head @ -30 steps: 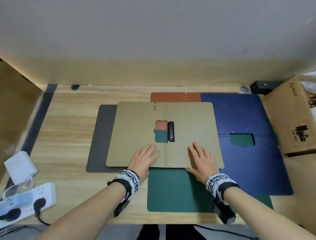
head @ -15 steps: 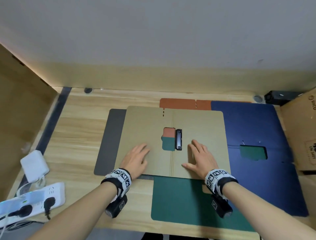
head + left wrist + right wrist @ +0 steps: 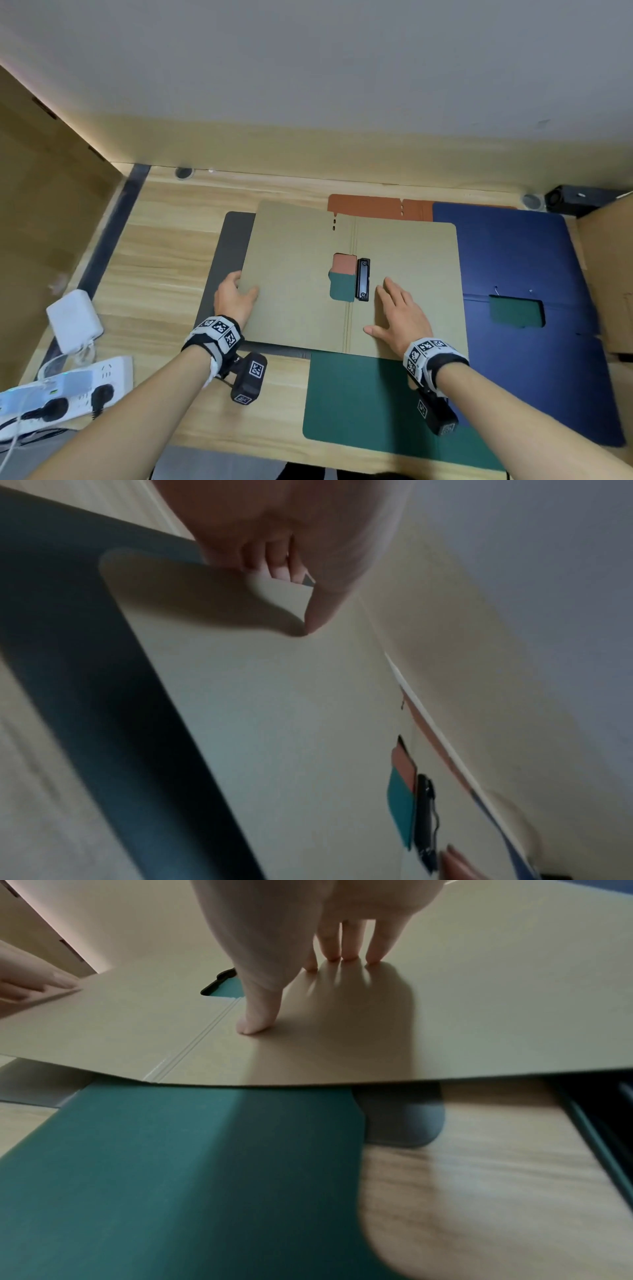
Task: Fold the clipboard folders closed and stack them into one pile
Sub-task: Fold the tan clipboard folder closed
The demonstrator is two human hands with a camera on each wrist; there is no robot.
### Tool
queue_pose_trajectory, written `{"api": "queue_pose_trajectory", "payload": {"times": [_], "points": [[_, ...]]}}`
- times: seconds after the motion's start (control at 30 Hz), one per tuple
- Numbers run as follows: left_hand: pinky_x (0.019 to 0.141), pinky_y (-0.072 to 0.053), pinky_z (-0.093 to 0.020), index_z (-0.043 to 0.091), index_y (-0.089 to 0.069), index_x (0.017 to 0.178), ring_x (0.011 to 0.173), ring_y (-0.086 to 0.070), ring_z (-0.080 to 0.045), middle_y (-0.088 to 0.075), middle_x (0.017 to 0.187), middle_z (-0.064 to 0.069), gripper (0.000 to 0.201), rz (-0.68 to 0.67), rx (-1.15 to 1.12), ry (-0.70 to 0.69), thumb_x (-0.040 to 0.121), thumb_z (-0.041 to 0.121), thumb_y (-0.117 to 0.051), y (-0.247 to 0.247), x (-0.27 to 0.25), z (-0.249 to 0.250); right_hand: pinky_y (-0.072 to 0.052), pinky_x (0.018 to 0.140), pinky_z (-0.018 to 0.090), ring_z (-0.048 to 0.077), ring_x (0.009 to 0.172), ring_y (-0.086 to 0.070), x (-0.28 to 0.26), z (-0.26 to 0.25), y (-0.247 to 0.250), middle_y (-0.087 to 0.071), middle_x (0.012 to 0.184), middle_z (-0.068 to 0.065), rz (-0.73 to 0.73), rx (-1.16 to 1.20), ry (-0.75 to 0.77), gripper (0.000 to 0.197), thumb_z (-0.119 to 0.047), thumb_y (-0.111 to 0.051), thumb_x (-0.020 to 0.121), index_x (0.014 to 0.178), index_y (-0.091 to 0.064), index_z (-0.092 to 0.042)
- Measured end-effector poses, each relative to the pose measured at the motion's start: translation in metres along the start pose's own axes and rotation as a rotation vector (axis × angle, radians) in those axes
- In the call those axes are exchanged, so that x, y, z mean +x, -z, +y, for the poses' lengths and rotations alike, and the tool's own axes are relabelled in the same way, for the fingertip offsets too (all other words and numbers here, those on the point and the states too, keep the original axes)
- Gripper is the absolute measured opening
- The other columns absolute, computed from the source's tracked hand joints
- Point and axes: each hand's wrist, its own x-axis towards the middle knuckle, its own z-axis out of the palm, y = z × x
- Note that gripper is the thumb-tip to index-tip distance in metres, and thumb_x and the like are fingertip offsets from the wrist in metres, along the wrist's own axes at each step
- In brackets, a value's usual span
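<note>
left grip [image 3: 235, 297] pinching tan folder [image 3: 298, 274] edge, seemingly lifted, right grip [image 3: 399, 313] flat on it

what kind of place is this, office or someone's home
Probably an office or study desk, though I can't rule out a home. A wooden desk against a plain wall holds clipboard folders, a white power strip and a cardboard box.

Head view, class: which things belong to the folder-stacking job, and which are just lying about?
Job: tan card folder, green folder, navy folder, orange folder, grey folder.
Lying about: white power strip, white charger, brown cardboard box.
</note>
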Motion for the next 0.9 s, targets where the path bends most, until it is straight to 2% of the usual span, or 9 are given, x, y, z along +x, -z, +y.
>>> {"api": "queue_pose_trajectory", "payload": {"times": [0.1, 0.2, 0.3, 0.37, 0.47, 0.53, 0.63, 0.73, 0.9], "points": [[0.084, -0.052, -0.033, 0.015, -0.059, 0.113, 0.095, -0.067, -0.023, -0.069, 0.106, -0.005, 0.032, 0.003, -0.091, -0.044, 0.083, 0.012, -0.069, 0.013, -0.006, 0.014, -0.020, 0.121, 0.034, 0.019, 0.150, -0.010, 0.000, -0.002, 0.001, -0.006, 0.164, 0.000, -0.013, -0.003, -0.017, 0.098, -0.061, -0.063, 0.080, 0.154, -0.016, -0.017], [0.082, -0.057, -0.040, 0.021, -0.057, 0.107, 0.088, -0.068, -0.021, -0.069, 0.102, -0.003, 0.030, -0.043, -0.122, -0.156, 0.082, 0.012, -0.071, 0.028, -0.019, 0.030, -0.019, 0.121, 0.035, 0.019, 0.150, -0.010, 0.001, -0.004, 0.007, -0.005, 0.164, 0.000, -0.049, 0.024, -0.024, 0.099, -0.061, -0.065, 0.079, 0.154, -0.015, -0.018], [0.078, -0.057, -0.040, 0.025, -0.057, 0.103, 0.080, -0.066, -0.020, -0.068, 0.095, 0.003, 0.025, -0.074, -0.111, -0.299, 0.083, 0.016, -0.070, 0.039, -0.041, 0.058, -0.016, 0.121, 0.038, 0.019, 0.150, -0.008, 0.004, -0.001, 0.023, -0.002, 0.164, -0.003, -0.160, 0.140, -0.002, 0.097, -0.063, -0.060, 0.081, 0.155, -0.014, -0.021], [0.073, -0.057, -0.039, 0.026, -0.059, 0.100, 0.075, -0.066, -0.021, -0.068, 0.089, 0.006, 0.018, -0.101, -0.095, -0.402, 0.084, 0.022, -0.067, 0.043, -0.061, 0.082, -0.017, 0.121, 0.043, 0.020, 0.150, -0.011, 0.000, 0.004, 0.042, -0.008, 0.164, -0.002, -0.175, 0.287, -0.017, 0.088, -0.061, -0.055, 0.085, 0.155, -0.017, -0.022], [0.068, -0.053, -0.029, 0.030, -0.058, 0.096, 0.073, -0.062, -0.010, -0.064, 0.083, 0.011, 0.010, -0.114, 0.065, -0.586, 0.087, 0.031, -0.062, 0.041, -0.090, 0.114, -0.021, 0.120, 0.047, 0.021, 0.148, -0.019, -0.009, 0.016, 0.072, -0.023, 0.161, 0.002, -0.095, 0.482, -0.081, 0.073, -0.052, -0.050, 0.093, 0.153, -0.024, -0.020], [0.069, -0.049, -0.025, 0.033, -0.054, 0.098, 0.078, -0.059, -0.003, -0.061, 0.084, 0.015, 0.010, -0.117, 0.215, -0.738, 0.090, 0.039, -0.056, 0.033, -0.108, 0.132, -0.023, 0.119, 0.044, 0.021, 0.146, -0.026, -0.018, 0.028, 0.090, -0.033, 0.156, 0.004, -0.029, 0.518, -0.105, 0.063, -0.047, -0.050, 0.095, 0.149, -0.034, -0.019], [0.075, -0.053, -0.033, 0.035, -0.050, 0.103, 0.085, -0.059, -0.006, -0.060, 0.092, 0.017, 0.021, -0.187, 0.290, -0.865, 0.093, 0.051, -0.041, 0.008, -0.126, 0.152, -0.031, 0.113, 0.036, 0.019, 0.136, -0.041, -0.033, 0.046, 0.108, -0.047, 0.146, 0.004, 0.061, 0.570, -0.130, 0.050, -0.039, -0.051, 0.097, 0.141, -0.046, -0.017], [0.081, -0.050, -0.035, 0.036, -0.052, 0.110, 0.098, -0.061, -0.010, -0.062, 0.108, 0.016, 0.028, -0.276, 0.311, -0.887, 0.096, 0.050, -0.032, -0.022, -0.140, 0.165, -0.041, 0.099, 0.032, 0.019, 0.123, -0.054, -0.047, 0.065, 0.117, -0.058, 0.133, 0.002, 0.106, 0.690, -0.185, 0.042, -0.037, -0.047, 0.099, 0.134, -0.054, -0.014], [0.087, -0.050, -0.030, 0.027, -0.057, 0.116, 0.098, -0.060, -0.009, -0.064, 0.114, 0.010, 0.027, -0.398, 0.367, -0.844, 0.096, 0.035, -0.041, -0.067, -0.140, 0.157, -0.045, 0.079, 0.031, 0.025, 0.095, -0.066, -0.060, 0.091, 0.107, -0.069, 0.112, 0.010, 0.164, 1.013, -0.360, 0.048, -0.040, -0.032, 0.104, 0.117, -0.064, -0.008]]}}
